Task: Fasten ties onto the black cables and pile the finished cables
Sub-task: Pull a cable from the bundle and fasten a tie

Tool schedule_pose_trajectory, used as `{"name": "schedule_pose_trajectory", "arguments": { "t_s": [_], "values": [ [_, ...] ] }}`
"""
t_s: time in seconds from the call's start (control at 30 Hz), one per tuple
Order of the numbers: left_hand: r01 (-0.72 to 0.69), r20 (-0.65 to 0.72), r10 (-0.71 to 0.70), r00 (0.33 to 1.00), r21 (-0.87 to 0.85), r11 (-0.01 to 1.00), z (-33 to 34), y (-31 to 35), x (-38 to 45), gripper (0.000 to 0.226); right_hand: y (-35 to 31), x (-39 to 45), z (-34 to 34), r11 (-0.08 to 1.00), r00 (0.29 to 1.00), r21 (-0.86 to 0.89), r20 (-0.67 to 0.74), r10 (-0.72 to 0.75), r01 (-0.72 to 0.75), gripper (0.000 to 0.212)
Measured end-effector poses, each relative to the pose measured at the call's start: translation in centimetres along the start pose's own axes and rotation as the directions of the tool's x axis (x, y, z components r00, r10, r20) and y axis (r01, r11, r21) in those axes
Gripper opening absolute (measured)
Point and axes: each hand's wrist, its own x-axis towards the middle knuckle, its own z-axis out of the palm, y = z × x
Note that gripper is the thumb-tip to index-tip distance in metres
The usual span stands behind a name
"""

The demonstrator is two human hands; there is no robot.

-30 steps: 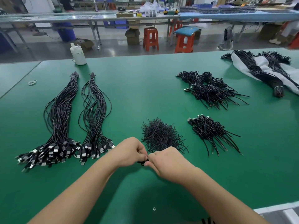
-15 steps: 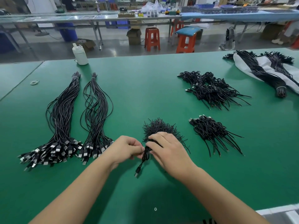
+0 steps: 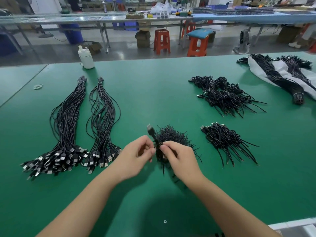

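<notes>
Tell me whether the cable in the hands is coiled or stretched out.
Coiled: the cable is bunched into short loops pinched between left hand and right hand, plug end sticking up.

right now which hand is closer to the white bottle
Left. The left hand sits below and right of the white bottle at the table's far edge; the right hand lies farther right.

A single head-worn wide-angle view — looking forward and down across the green tabletop [image 3: 153, 93], forearms close beneath the lens — workshop benches [image 3: 102, 17] far behind.
</notes>
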Motion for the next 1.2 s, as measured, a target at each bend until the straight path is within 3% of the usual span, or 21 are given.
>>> {"name": "schedule_pose_trajectory", "arguments": {
  "t_s": [0.07, 0.2, 0.33, 0.47, 0.53, 0.7, 0.87, 0.97, 1.07, 1.2],
  "values": [
    [-0.106, -0.042, 0.114, 0.993, 0.159, 0.982, 0.1, 0.4, -0.2, 0.016, -0.3, 0.3, 0.1, 0.972, 0.990, 0.194, 0.060, 0.125, -0.134, 0.021],
    [-0.278, -0.046, 0.307, 0.951, 0.311, 0.909, 0.7, 1.0, -0.5, 0.014, -0.3, 0.5, 0.4, 0.771, 0.935, 0.532, 0.154, 0.318, -0.350, 0.014],
    [-0.308, -0.045, 0.361, 0.931, 0.431, 0.848, 1.3, 1.1, -0.7, 0.010, -0.2, 0.4, 0.6, 0.686, 0.931, 0.634, 0.182, 0.317, -0.358, 0.008],
    [-0.218, -0.151, 0.292, 0.944, 0.376, 0.900, 1.5, 1.3, -0.7, 0.023, 0.2, 0.4, 0.2, 0.631, 0.943, 0.701, 0.242, 0.229, -0.333, 0.020],
    [-0.128, -0.225, 0.208, 0.952, 0.323, 0.938, 1.3, 1.2, -0.4, 0.024, 0.1, 0.4, 0.0, 0.649, 0.945, 0.690, 0.276, 0.174, -0.321, 0.027],
    [0.005, -0.279, 0.052, 0.959, 0.201, 0.980, 1.2, 1.0, -0.1, 0.021, 0.1, 0.7, -0.1, 0.815, 0.962, 0.528, 0.245, 0.124, -0.240, 0.035],
    [0.019, -0.263, 0.022, 0.965, 0.152, 0.988, 1.4, 0.9, 0.0, 0.018, 0.6, 1.1, -0.1, 0.909, 0.988, 0.389, 0.097, 0.118, -0.147, 0.013],
    [-0.069, -0.248, 0.122, 0.961, 0.212, 0.975, 1.7, 1.2, -0.2, 0.022, 0.8, 1.1, -0.2, 0.932, 0.981, 0.310, 0.106, 0.162, -0.187, 0.013],
    [-0.191, -0.183, 0.266, 0.946, 0.346, 0.918, 1.7, 1.4, -0.3, 0.016, 0.7, 1.0, -0.1, 0.890, 0.963, 0.375, 0.178, 0.204, -0.258, 0.021],
    [-0.341, -0.024, 0.448, 0.894, 0.612, 0.713, 1.8, 1.0, -0.2, 0.009, 0.8, 1.1, -0.1, 0.794, 0.937, 0.499, 0.224, 0.267, -0.345, 0.013]
  ]
}}
